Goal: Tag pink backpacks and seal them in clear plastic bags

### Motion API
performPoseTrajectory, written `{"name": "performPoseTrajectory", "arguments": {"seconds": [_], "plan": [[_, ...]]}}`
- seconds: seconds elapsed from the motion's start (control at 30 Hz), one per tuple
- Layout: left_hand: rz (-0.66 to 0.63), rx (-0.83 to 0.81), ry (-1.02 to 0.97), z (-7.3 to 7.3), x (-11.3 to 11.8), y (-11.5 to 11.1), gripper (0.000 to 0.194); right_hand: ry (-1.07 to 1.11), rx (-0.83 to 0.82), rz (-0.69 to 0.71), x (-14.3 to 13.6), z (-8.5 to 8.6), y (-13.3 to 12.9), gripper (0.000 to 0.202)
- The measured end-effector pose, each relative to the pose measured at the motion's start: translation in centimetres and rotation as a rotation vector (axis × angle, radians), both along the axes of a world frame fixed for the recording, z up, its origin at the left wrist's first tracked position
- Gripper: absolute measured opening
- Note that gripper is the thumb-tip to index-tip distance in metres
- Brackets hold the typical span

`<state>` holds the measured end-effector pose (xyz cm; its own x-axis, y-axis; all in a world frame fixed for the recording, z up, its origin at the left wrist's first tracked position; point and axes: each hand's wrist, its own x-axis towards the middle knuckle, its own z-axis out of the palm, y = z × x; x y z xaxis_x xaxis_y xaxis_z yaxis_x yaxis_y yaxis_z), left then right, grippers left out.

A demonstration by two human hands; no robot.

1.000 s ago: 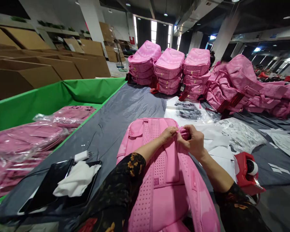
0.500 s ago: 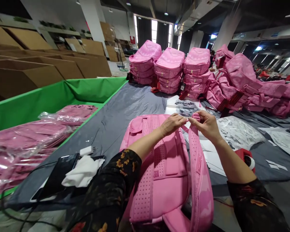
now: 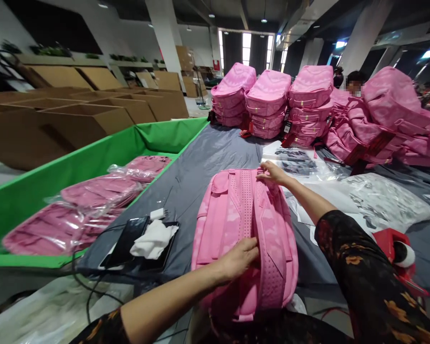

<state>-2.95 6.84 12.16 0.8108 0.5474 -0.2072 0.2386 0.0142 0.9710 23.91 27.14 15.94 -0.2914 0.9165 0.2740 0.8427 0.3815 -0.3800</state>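
Two hands on pink backpack (image 3: pixel 243 239), flat strap-side up beside green bin (image 3: pixel 75 162): left hand (image 3: pixel 238 258) pressing open-palmed near its bottom, right hand (image 3: pixel 272 173) pinching the top edge, steadying both ends.

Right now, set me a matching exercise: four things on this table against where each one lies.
Things:
1 pink backpack
2 white cloth
3 red tape dispenser
4 bagged backpacks

Places:
A inside the green bin
B on the dark tablet
C under both hands: left hand, right hand
D at the table's right edge

Pairs: 1-C, 2-B, 3-D, 4-A
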Motion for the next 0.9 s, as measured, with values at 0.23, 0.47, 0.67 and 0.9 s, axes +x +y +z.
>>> {"name": "performPoseTrajectory", "arguments": {"seconds": [0.23, 0.47, 0.67, 0.9], "plan": [[0.419, 0.396, 0.263, 2.3, -3.6, 11.9, 0.049, -0.168, -0.025, -0.04, -0.5, -4.3, 3.0, 0.067], [0.707, 0.595, 0.541, 1.1, -1.5, 25.4, 0.046, 0.003, 0.138, 0.007, -0.8, -7.8, 2.3, 0.051], [0.682, 0.877, 0.424, -2.1, 0.0, 24.2, 0.045, 0.105, 0.255, -0.044, -2.1, -8.8, 0.3, 0.046], [0.604, 1.146, 0.325, -6.9, -2.0, 18.7, 0.047, -0.046, 0.16, -0.026, -2.1, -9.8, -5.9, 0.04]]}}
